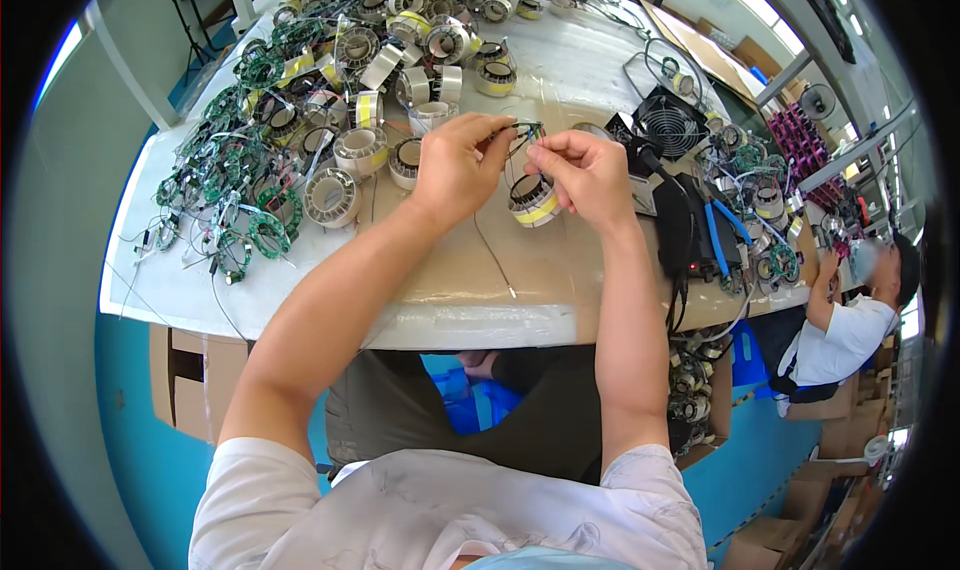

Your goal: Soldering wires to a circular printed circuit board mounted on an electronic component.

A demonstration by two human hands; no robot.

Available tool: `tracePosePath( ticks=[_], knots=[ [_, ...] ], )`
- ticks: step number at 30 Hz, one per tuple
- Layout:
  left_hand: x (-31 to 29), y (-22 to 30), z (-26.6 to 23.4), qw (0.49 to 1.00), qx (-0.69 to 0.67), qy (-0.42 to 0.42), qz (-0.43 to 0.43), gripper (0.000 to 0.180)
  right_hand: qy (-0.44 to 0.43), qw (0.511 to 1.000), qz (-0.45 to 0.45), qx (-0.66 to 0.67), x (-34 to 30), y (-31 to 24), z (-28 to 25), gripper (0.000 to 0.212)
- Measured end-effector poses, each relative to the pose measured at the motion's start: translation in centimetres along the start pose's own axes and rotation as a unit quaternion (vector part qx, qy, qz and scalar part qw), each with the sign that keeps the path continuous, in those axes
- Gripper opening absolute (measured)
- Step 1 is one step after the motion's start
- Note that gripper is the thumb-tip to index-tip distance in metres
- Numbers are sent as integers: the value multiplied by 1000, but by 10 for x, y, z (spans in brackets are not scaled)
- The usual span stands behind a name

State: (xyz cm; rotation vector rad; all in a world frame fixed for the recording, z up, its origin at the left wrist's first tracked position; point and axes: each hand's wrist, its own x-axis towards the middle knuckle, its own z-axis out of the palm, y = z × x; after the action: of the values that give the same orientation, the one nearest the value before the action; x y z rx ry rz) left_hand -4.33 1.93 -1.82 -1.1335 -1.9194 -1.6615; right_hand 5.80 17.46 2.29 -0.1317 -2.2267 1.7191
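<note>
In left hand (458,170), pinched: thin wires (530,130). In right hand (590,175): wires likewise, fingertips closed. Just below: yellow-banded coil ring (536,210), seemingly unfinished. Heaped left: more coil rings (375,160), green circuit boards (195,177); completion unclear.

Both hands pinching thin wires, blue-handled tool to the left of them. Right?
One slip: the blue-handled tool is to the right of both hands, not the left, as the head view shows. The rest stands: left hand and right hand are pinching thin wires.
</note>
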Motion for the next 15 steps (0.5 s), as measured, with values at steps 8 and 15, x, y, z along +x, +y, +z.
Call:
tracePosePath(
  ticks=[8,15],
  knots=[
    [-2,0,-2,994,-70,-25,-81,23,101,994,-51,3,-11,12,17,21],
    [-4,8,1,987,-106,-56,-106,22,119,987,-104,-25,-11,21,16,19]
  ],
)
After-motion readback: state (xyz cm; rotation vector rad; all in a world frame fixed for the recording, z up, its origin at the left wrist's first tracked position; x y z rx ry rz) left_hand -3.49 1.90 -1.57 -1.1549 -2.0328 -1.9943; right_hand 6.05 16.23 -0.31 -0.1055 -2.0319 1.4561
